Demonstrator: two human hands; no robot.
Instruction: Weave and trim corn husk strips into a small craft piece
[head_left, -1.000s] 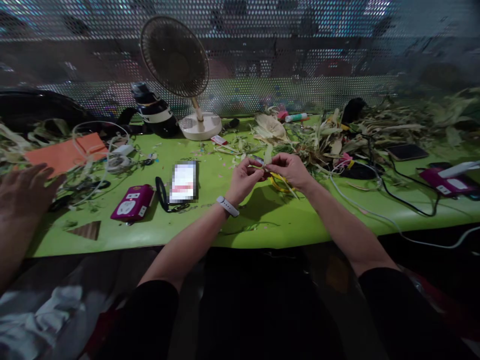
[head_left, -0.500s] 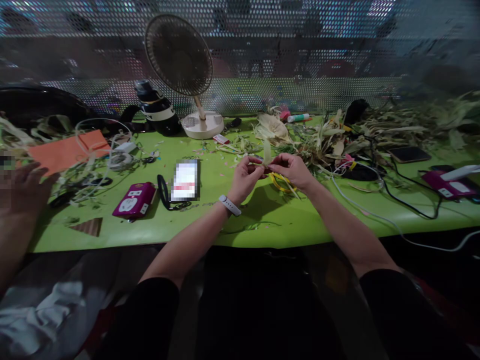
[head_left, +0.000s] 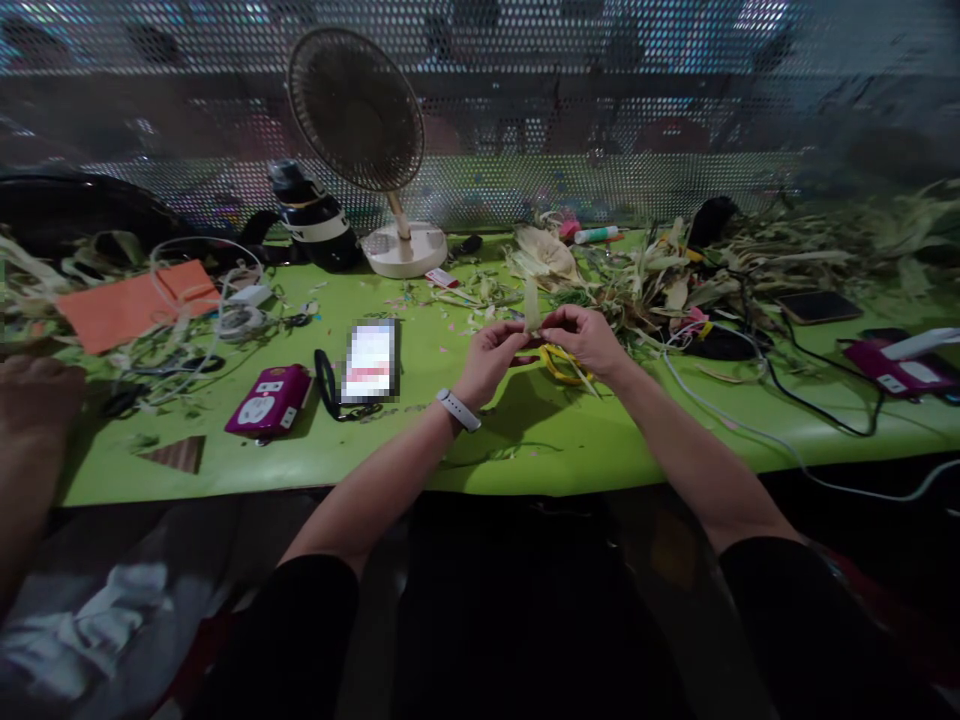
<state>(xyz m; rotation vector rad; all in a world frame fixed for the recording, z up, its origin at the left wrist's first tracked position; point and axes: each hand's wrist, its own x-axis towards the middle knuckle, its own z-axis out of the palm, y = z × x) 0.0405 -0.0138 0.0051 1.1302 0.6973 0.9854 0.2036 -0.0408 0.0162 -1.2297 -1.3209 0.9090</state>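
Observation:
My left hand (head_left: pixel 491 358), with a pale band on its wrist, pinches the lower part of a pale corn husk strip (head_left: pixel 532 303). From the other side, my right hand (head_left: pixel 589 342) closes finger and thumb on the same strip, whose free end stands up above the fingertips. Just beneath my right hand a yellow looped band or cord (head_left: pixel 559 366) shows; whether that hand touches it I cannot tell. Behind the hands lies a heap of dried corn husks (head_left: pixel 551 258).
A phone with a lit screen (head_left: pixel 370 362) and a purple power strip (head_left: pixel 270 402) lie to the left. A fan (head_left: pixel 405 252) and a dark bottle (head_left: pixel 319 222) stand behind. Cables (head_left: pixel 780 440) cross the right side. Another person's hand (head_left: pixel 37 395) rests at the left edge.
My two hands stay on the husk strip with slight finger shifts; the left fingers have straightened a little. The other person's hand has drawn toward the left edge.

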